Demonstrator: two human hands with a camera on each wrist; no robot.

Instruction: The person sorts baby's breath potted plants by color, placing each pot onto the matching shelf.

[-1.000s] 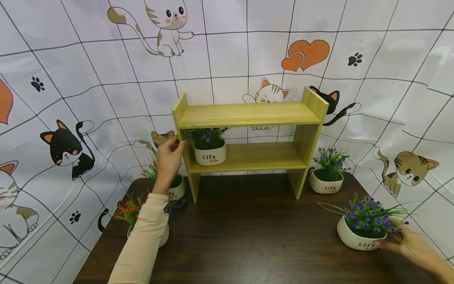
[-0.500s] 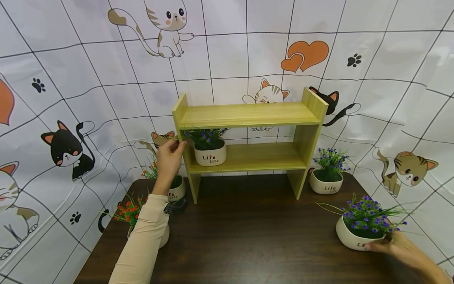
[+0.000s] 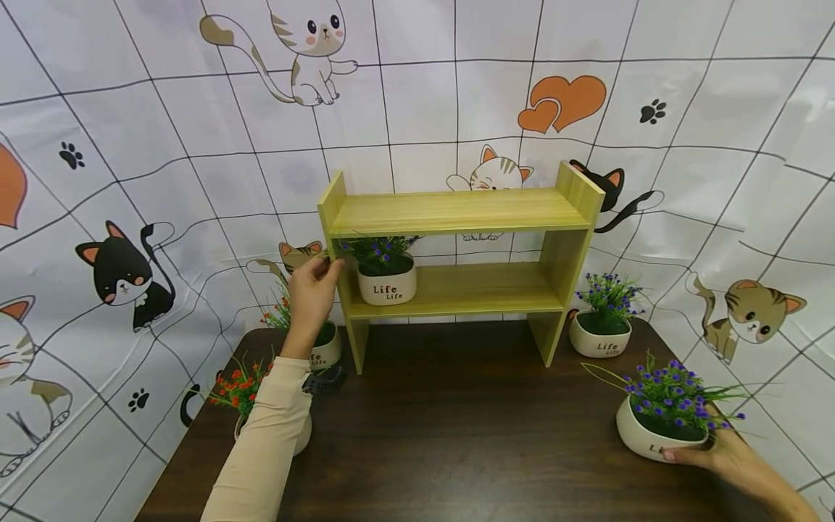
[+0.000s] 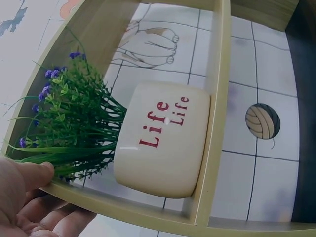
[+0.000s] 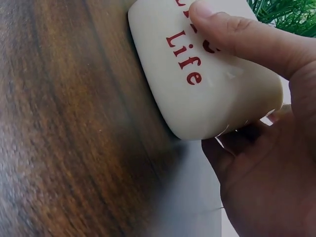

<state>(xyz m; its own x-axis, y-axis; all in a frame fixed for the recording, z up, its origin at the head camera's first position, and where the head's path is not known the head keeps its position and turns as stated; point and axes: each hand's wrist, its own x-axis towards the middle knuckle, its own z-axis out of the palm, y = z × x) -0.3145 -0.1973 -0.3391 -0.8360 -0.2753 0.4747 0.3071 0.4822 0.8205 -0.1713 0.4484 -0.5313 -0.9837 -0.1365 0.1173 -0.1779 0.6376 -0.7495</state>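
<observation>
From where I steer, my right hand (image 3: 724, 449) is clamped on a purple-flowered pot (image 3: 646, 435) at 4 o'clock in the head view, thumb across its lettering, close by the counter's edge; I cannot tell whether its base touches the counter (image 3: 457, 413). My left hand (image 3: 312, 293), toward 9 o'clock, has thumb and fingers closed about the left upright of the wooden shelf (image 3: 457, 210). Just inside that upright, a shelved pot (image 3: 388, 286) stands on the middle board, its leaves reaching my thumb; bare board runs from it toward 3 o'clock. A rear pot (image 3: 600, 342) stands just outside the right upright. Two red-flowered pots (image 3: 303, 438) crowd my left forearm between 7 and 8 o'clock. Open counter stretches toward 6 o'clock, between that forearm and my right hand's pot.
</observation>
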